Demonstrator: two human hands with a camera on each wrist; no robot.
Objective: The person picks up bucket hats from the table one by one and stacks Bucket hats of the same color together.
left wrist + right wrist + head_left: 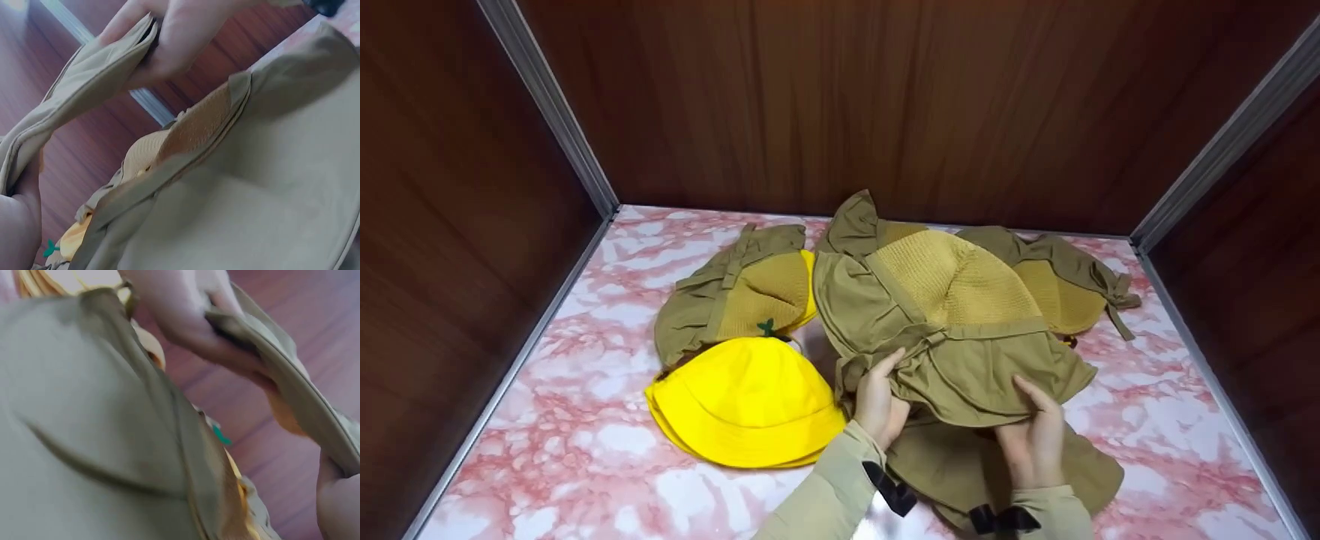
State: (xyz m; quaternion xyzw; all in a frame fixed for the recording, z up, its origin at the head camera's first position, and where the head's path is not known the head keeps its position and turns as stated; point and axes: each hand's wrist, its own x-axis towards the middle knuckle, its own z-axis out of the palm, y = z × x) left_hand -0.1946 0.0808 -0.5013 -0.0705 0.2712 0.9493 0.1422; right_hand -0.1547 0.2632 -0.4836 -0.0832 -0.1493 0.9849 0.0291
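Note:
An olive sun hat (975, 367) with a tan mesh crown is held up over the other hats, its wide brim toward me. My left hand (883, 405) pinches the near brim on the left, thumb on top by a small tie. On the right, my right hand (1035, 439) grips the same brim, thumb above and fingers underneath. Both wrist views show the held brim (70, 107) as a folded band of cloth between the hands. Just below the hands lies another olive hat (952, 465), partly covered by the held one and the right forearm.
A yellow bucket hat (750, 405) with a green sprout on top lies to the left. Behind it is an olive mesh hat (765, 292), and another (1057, 289) lies at the back right. Wood-grain panels (840, 112) enclose the pink marbled surface (585, 450).

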